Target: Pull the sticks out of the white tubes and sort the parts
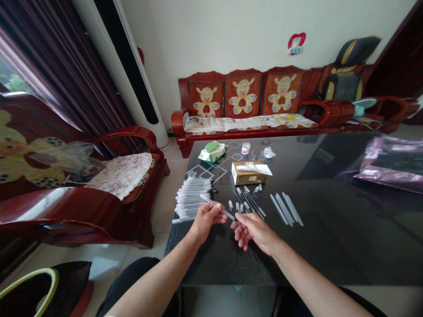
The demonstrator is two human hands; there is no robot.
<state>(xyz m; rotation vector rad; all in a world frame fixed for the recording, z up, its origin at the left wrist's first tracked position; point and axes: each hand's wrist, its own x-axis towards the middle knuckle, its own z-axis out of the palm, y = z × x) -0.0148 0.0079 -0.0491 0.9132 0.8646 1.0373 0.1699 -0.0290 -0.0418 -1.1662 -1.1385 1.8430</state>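
While a slim, translucent pen (228,214) slants over the near part of the table (330,237), the left hand (205,218) pinches it around the middle, and the right hand (254,229) has a narrow fingertip hold on its near right end, lower fingers loosely curled! Dark and glossy, that tabletop, with pale lines crossing into diamonds at the far left. On the left lies a pile of pens (191,198), frosted and straight, black ends to the right. Nearer the centre, thin dark refills (254,203) fan out among stubby, cloudy caps (230,204); to their right, smooth frosted tubes (284,209) lie side by side. Now the containers: a gold-brown box (243,176) carries a white sheet (256,168) on top, contents hidden; beyond it, a little pink-and-white jar (245,148), insides impossible to make out; and far left, a crinkly packet (211,157) wears a green lid (214,146).
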